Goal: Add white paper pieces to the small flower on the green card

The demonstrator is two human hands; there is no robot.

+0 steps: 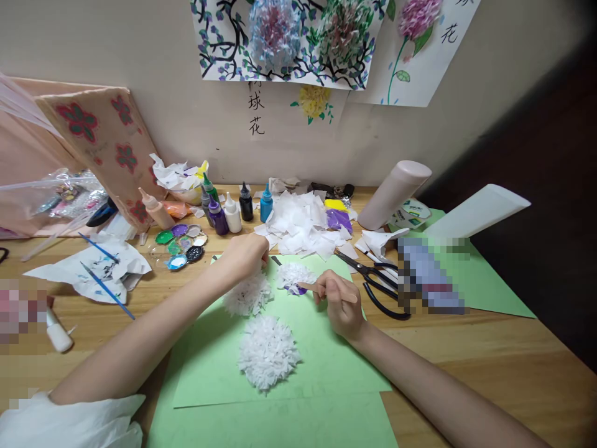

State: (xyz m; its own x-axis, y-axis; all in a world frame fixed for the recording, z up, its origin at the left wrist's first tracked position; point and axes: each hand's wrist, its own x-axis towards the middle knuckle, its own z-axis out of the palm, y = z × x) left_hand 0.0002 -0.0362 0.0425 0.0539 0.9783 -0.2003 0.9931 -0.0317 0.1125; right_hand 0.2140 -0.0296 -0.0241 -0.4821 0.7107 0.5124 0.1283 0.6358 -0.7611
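Currently the right hand (342,305) has its grip closed around a flat wooden stick (308,287), whose tip lies at a purple patch (295,289) on the near edge of the smallest white paper flower (293,274); whether it touches is hard to tell. That flower sits on a green sheet (321,367) laid over the tabletop (513,354). The left hand (249,254) is curled with its knuckles up, above the far side of a second white flower (247,295); its fingertips are hidden, so I cannot tell whether its grip holds anything. Nearest the wearer on the same sheet is a third, fuller white flower (269,353). Beyond the hands lies a heap of white paper pieces (298,218), with a blue paint bottle (266,205) just beside it, and black-handled scissors (373,270) rest near the right hand.
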